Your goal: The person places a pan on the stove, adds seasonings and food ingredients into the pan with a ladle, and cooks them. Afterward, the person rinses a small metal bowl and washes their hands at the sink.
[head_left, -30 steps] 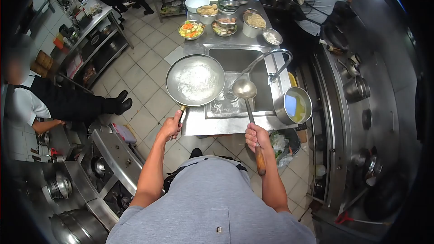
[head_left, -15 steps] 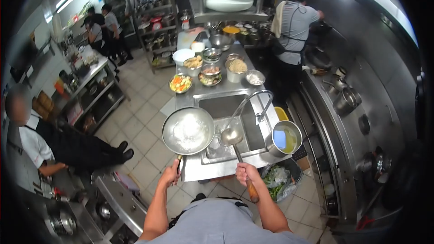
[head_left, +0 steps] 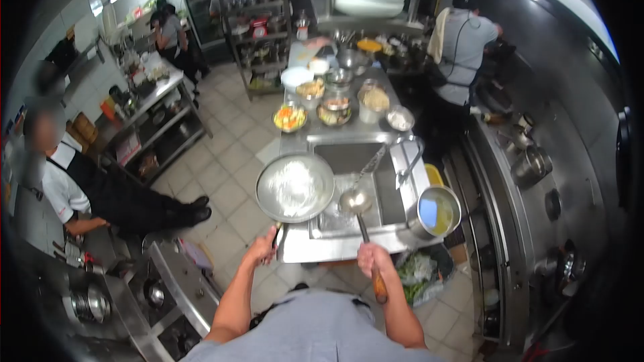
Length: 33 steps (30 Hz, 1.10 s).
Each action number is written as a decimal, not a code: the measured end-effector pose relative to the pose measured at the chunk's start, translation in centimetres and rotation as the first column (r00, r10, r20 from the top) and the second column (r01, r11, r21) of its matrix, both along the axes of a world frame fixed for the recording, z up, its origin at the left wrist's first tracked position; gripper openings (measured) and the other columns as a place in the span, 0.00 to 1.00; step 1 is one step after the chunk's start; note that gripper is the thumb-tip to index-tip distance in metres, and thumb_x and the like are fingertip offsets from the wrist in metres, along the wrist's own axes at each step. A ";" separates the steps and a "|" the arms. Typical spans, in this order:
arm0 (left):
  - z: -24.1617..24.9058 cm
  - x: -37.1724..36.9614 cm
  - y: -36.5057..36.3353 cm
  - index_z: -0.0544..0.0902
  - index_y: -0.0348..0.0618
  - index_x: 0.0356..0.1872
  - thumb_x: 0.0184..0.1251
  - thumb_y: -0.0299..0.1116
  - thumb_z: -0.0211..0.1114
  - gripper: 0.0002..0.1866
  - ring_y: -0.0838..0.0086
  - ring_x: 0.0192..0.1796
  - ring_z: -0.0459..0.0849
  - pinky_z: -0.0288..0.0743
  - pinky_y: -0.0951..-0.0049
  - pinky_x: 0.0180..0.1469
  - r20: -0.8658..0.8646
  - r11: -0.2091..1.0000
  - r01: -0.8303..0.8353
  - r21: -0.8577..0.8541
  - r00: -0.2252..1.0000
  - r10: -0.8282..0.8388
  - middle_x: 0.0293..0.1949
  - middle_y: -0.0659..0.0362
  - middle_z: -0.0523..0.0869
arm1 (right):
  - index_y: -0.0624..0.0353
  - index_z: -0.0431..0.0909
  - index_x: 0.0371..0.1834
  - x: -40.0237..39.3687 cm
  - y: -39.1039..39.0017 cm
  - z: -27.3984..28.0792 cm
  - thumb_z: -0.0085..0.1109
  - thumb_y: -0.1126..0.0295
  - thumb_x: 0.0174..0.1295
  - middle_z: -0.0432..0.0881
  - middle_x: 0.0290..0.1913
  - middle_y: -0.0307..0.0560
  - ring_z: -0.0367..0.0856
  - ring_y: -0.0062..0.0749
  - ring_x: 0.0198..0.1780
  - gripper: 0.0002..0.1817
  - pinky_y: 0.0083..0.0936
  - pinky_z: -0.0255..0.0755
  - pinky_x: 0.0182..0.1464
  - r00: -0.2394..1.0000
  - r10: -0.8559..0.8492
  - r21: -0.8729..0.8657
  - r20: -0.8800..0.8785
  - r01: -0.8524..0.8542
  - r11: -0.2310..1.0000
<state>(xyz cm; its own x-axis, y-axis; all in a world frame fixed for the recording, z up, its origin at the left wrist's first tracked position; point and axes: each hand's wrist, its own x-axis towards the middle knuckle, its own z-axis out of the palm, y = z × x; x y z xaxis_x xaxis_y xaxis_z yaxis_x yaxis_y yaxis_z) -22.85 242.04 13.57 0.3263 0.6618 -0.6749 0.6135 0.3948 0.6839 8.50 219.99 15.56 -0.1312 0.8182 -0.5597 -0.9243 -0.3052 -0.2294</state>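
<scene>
My left hand is closed around the handle of a frying pan. The pan's wide, shiny, wet-looking inside faces up, and it hangs over the left edge of the sink. In my right hand is the wooden handle of a ladle, whose round steel bowl is above the basin. A curved faucet stands on the sink's right side, and a thin stream slants from it toward the ladle bowl. Right of the ladle, a steel pot holds yellowish liquid and something blue.
Behind the sink stand several bowls of food, among them cut vegetables and noodle-like strands. A bag of green scraps sits below the counter. One person stands at left; another works at the right-hand range.
The view has turned left, so the scene sits further right. Both hands keep their grips on the pan and ladle. The ladle bowl now lies just in front of the stream's end.
</scene>
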 end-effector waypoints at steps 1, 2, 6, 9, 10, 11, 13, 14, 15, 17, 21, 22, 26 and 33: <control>-0.4 -0.1 0.3 0.76 0.38 0.17 0.68 0.76 0.37 0.46 0.72 0.11 0.72 0.65 0.66 0.16 -0.075 0.996 0.069 0.057 0.995 -0.065 0.10 0.57 0.73 | 0.44 0.60 0.15 0.2 0.0 0.8 0.45 0.65 0.70 0.58 0.11 0.31 0.56 0.20 0.10 0.21 0.20 0.53 0.11 0.997 0.052 -0.003 -0.053 -0.052 0.999; -1.7 -0.5 0.5 0.75 0.39 0.16 0.67 0.76 0.36 0.46 0.71 0.11 0.71 0.65 0.65 0.16 -0.035 0.993 0.073 0.093 0.997 -0.070 0.09 0.57 0.72 | 0.44 0.60 0.15 0.4 0.2 0.5 0.43 0.65 0.71 0.58 0.11 0.31 0.55 0.20 0.10 0.21 0.20 0.52 0.10 0.997 0.021 -0.122 -0.072 -0.030 0.992; 1.9 0.4 -0.9 0.72 0.42 0.23 0.68 0.74 0.43 0.39 0.78 0.12 0.63 0.59 0.72 0.14 0.032 0.996 -0.060 -0.061 0.998 0.062 0.13 0.64 0.67 | 0.46 0.60 0.16 -0.6 0.5 2.3 0.46 0.69 0.69 0.57 0.11 0.30 0.54 0.19 0.09 0.19 0.20 0.52 0.09 0.995 -0.042 -0.029 0.090 0.045 0.999; 2.9 0.7 -1.0 0.70 0.42 0.27 0.69 0.72 0.45 0.37 0.80 0.13 0.60 0.56 0.75 0.14 0.067 0.991 -0.089 -0.097 0.993 0.095 0.16 0.66 0.64 | 0.47 0.60 0.17 -0.5 0.8 2.6 0.46 0.70 0.69 0.57 0.12 0.30 0.53 0.18 0.09 0.19 0.20 0.52 0.09 0.994 -0.045 -0.032 0.104 0.049 0.998; 3.0 0.8 -1.0 0.70 0.41 0.27 0.69 0.72 0.45 0.37 0.80 0.13 0.60 0.56 0.75 0.14 0.067 0.991 -0.090 -0.098 0.993 0.097 0.16 0.66 0.65 | 0.47 0.60 0.17 -0.5 0.9 2.6 0.46 0.70 0.68 0.57 0.12 0.30 0.53 0.18 0.09 0.19 0.20 0.51 0.09 0.991 -0.070 -0.045 0.113 0.075 0.996; 3.0 0.7 -1.0 0.70 0.41 0.27 0.69 0.71 0.46 0.37 0.80 0.13 0.60 0.55 0.75 0.14 0.067 0.991 -0.089 -0.100 0.993 0.096 0.17 0.66 0.65 | 0.47 0.60 0.17 -0.5 1.0 2.6 0.46 0.70 0.68 0.57 0.12 0.30 0.53 0.18 0.09 0.19 0.20 0.51 0.09 0.991 -0.069 -0.047 0.111 0.074 0.996; 3.1 0.7 -1.0 0.70 0.41 0.27 0.69 0.72 0.46 0.37 0.80 0.13 0.60 0.55 0.75 0.14 0.065 0.991 -0.087 -0.100 0.993 0.094 0.16 0.66 0.64 | 0.46 0.60 0.16 -0.4 0.9 2.7 0.47 0.69 0.68 0.58 0.12 0.30 0.53 0.18 0.09 0.19 0.20 0.51 0.09 0.992 -0.055 -0.024 0.111 0.058 0.998; 3.1 0.7 -1.0 0.70 0.42 0.27 0.69 0.72 0.46 0.37 0.81 0.14 0.60 0.55 0.75 0.14 0.063 0.991 -0.085 -0.099 0.994 0.091 0.16 0.66 0.64 | 0.46 0.60 0.16 -0.4 0.9 2.8 0.47 0.69 0.68 0.58 0.12 0.30 0.53 0.18 0.09 0.19 0.20 0.51 0.09 0.992 -0.059 -0.029 0.109 0.063 0.998; 3.0 0.6 -1.0 0.70 0.42 0.27 0.69 0.72 0.46 0.37 0.81 0.14 0.60 0.55 0.75 0.14 0.060 0.991 -0.078 -0.104 0.995 0.085 0.16 0.66 0.64 | 0.46 0.60 0.16 -0.5 1.0 2.9 0.47 0.69 0.68 0.58 0.12 0.30 0.53 0.18 0.09 0.19 0.19 0.51 0.09 0.992 -0.055 -0.025 0.114 0.058 0.998; 2.7 0.6 -0.7 0.72 0.42 0.26 0.68 0.73 0.43 0.38 0.80 0.13 0.64 0.57 0.75 0.14 0.021 0.994 -0.064 -0.087 0.998 0.066 0.16 0.64 0.68 | 0.46 0.60 0.16 -0.4 1.1 3.3 0.47 0.69 0.68 0.58 0.11 0.30 0.53 0.18 0.09 0.19 0.19 0.51 0.10 0.991 -0.060 -0.024 0.122 0.063 0.998; 3.4 0.8 -1.0 0.70 0.43 0.27 0.67 0.74 0.46 0.37 0.81 0.14 0.59 0.55 0.76 0.15 0.044 0.987 -0.092 -0.128 0.994 0.099 0.16 0.66 0.65 | 0.46 0.59 0.15 -0.2 1.2 4.0 0.46 0.68 0.69 0.57 0.11 0.31 0.53 0.19 0.09 0.20 0.19 0.53 0.10 0.985 -0.017 -0.022 0.173 0.021 1.000; 3.2 0.8 -0.9 0.71 0.41 0.27 0.66 0.76 0.45 0.39 0.81 0.14 0.60 0.56 0.75 0.14 0.029 0.990 -0.090 -0.112 0.995 0.093 0.17 0.66 0.65 | 0.45 0.59 0.15 -0.1 1.3 3.7 0.45 0.66 0.69 0.57 0.11 0.31 0.53 0.20 0.08 0.21 0.20 0.53 0.10 0.985 -0.007 -0.015 0.174 0.009 1.000; 2.0 0.7 -0.5 0.76 0.35 0.32 0.63 0.78 0.44 0.45 0.80 0.14 0.63 0.61 0.74 0.15 -0.039 0.995 -0.067 -0.074 0.997 0.064 0.18 0.65 0.68 | 0.43 0.58 0.14 0.3 0.8 3.3 0.45 0.62 0.70 0.56 0.10 0.32 0.55 0.22 0.08 0.22 0.25 0.53 0.07 0.959 0.065 -0.022 0.277 -0.061 0.998; 2.1 0.3 -0.6 0.75 0.40 0.27 0.66 0.76 0.43 0.41 0.79 0.15 0.65 0.60 0.75 0.14 0.021 0.998 -0.053 -0.025 0.998 0.054 0.17 0.63 0.69 | 0.47 0.61 0.18 0.0 1.4 2.6 0.44 0.67 0.71 0.59 0.12 0.30 0.55 0.20 0.09 0.19 0.20 0.55 0.08 0.994 0.004 0.020 0.106 -0.006 1.000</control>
<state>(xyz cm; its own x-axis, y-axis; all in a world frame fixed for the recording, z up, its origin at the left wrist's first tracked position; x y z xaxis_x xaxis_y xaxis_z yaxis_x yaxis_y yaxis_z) -22.57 241.47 15.68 0.3054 0.6619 -0.6845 0.5766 0.4436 0.6861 8.47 221.38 18.17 -0.0760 0.8289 -0.5541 -0.8928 -0.3041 -0.3324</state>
